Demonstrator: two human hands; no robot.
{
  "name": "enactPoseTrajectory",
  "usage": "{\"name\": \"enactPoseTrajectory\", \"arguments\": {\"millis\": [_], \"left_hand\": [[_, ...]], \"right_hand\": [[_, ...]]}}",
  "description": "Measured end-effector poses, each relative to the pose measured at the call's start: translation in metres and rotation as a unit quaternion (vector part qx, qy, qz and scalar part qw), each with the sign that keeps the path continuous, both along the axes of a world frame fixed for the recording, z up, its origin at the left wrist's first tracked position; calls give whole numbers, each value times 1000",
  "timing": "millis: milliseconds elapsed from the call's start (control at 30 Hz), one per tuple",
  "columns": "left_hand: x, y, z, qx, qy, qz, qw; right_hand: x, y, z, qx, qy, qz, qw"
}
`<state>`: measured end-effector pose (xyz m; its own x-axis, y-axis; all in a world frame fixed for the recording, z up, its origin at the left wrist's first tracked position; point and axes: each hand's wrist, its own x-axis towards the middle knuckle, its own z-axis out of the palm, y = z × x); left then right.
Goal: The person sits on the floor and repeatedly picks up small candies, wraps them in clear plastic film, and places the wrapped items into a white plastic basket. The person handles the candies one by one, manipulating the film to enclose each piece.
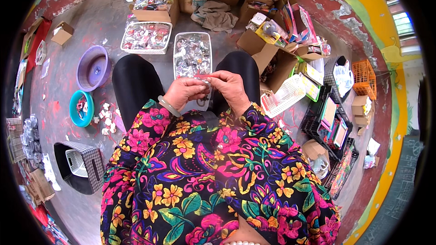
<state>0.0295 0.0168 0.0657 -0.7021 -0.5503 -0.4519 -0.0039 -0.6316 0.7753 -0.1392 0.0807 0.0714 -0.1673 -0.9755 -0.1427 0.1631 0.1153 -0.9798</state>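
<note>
My left hand (185, 92) and my right hand (230, 89) meet over my lap, fingers pinched together. Between their fingertips is a small see-through plastic bag with a red strip (203, 76) along its top. The bag's lower part hangs between my hands with something small and dark in it, too small to name. Just beyond my hands, between my knees, stands a white plastic basket (175, 45) full of small packaged items. A second white basket (123, 45) of similar packets stands to its left.
To the left are a purple basin (80, 70), a teal basin (72, 111), scattered white pieces (107, 119) and a patterned bin (94, 172). Cardboard boxes (278, 70), a white perforated basket (290, 91), black crates (313, 117) and an orange crate (364, 79) crowd the right.
</note>
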Motion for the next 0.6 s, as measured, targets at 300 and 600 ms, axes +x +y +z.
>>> {"name": "enactPoseTrajectory", "arguments": {"millis": [300,600], "left_hand": [[0,-1,6,42,59,42,996],[4,-3,4,55,100,60,992]], "right_hand": [[-2,-1,0,24,1,-16,1000],[-1,-2,-8,43,20,-16,999]]}}
